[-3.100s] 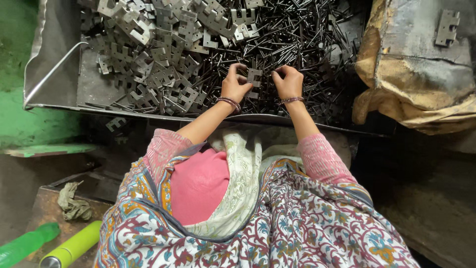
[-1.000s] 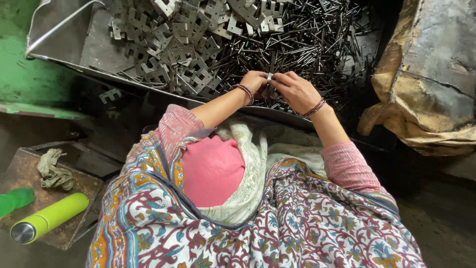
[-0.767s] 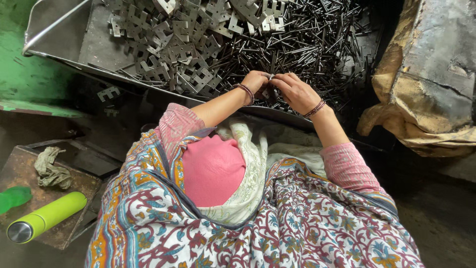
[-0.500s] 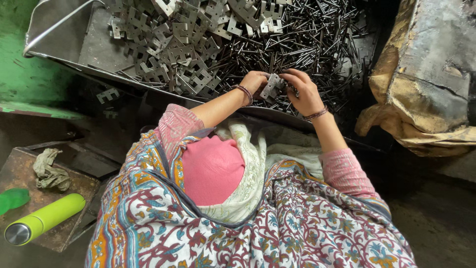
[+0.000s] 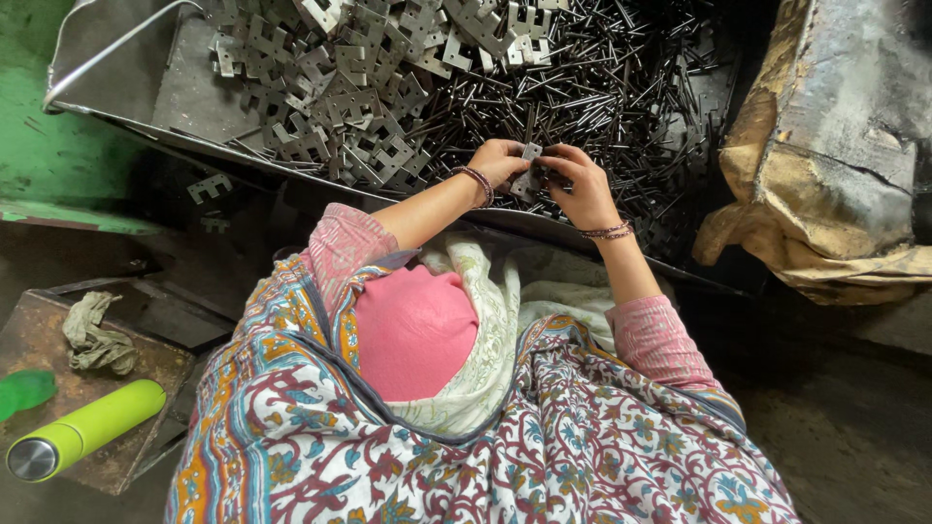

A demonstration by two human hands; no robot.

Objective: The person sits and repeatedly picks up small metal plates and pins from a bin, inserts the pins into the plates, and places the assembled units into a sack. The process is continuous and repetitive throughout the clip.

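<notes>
At the tray's (image 5: 107, 63) near edge, our left hand (image 5: 500, 160) and right hand (image 5: 573, 184) grip a small notched grey metal plate (image 5: 527, 180), seemingly mid-fitting; next calls for careful alignment.

Tray (image 5: 116, 58) far, across top; plates (image 5: 359, 87) heaped in its left part, pins (image 5: 602, 87) in its right. Left hand (image 5: 500, 160) and right hand (image 5: 573, 184) meet over pins at tray's near edge, one plate (image 5: 529, 175) between them. Sack (image 5: 835, 155) right of tray. Box (image 5: 58, 388) near left; rag (image 5: 97, 335) and flask (image 5: 83, 442) on it, flask nearer
</notes>
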